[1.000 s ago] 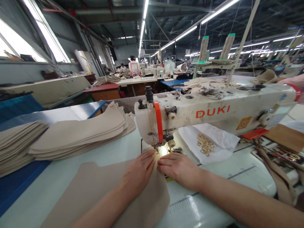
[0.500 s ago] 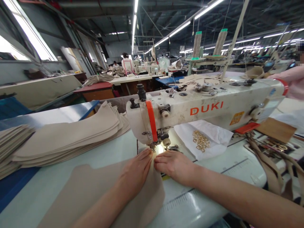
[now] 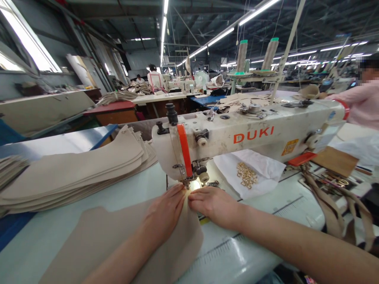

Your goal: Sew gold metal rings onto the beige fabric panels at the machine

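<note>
Under the needle of a white sewing machine (image 3: 219,134) marked DUKI lies a beige fabric piece (image 3: 109,228), spread toward me over the pale table. My left hand (image 3: 166,209) rests on it, fingers pressed together and tips close to the presser foot (image 3: 187,184). Just right of the needle, my right hand (image 3: 213,203) has its fingers bent and closed at the fabric's edge. The two hands' fingertips nearly meet, and what lies directly beneath them is hidden. A small lamp lights this spot.
A stack of beige cut pieces (image 3: 79,169) lies left of the machine. Gold metal rings (image 3: 246,174) sit on a white sheet (image 3: 266,167) under the machine arm. Fabric straps (image 3: 352,213) hang at right, near a person in pink (image 3: 363,100). Thread cones (image 3: 270,55) stand behind.
The view has shifted slightly, so the machine and table appear a little farther left. Both hands keep their place at the needle, and the fabric piece shows little movement.
</note>
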{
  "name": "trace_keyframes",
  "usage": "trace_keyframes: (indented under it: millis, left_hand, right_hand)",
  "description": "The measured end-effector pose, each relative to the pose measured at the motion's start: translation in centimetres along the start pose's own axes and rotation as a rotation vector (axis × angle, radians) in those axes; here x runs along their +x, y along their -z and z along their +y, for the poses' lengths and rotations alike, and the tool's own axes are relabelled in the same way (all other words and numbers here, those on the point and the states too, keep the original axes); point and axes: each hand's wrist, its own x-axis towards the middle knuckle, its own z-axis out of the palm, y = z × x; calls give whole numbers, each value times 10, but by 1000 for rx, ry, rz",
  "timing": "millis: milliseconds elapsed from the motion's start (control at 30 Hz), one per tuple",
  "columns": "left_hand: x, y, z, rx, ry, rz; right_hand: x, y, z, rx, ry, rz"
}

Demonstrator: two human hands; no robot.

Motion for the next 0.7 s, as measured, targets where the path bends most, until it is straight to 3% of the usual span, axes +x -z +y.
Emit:
trace_keyframes:
  millis: [433,700]
  left_hand:
    - [2,1,3,-9,72,-37]
    - [5,2,5,-19,116,-69]
  right_hand:
    - [0,6,-1,42,-20,-29]
    - [-2,0,4,33,5,25]
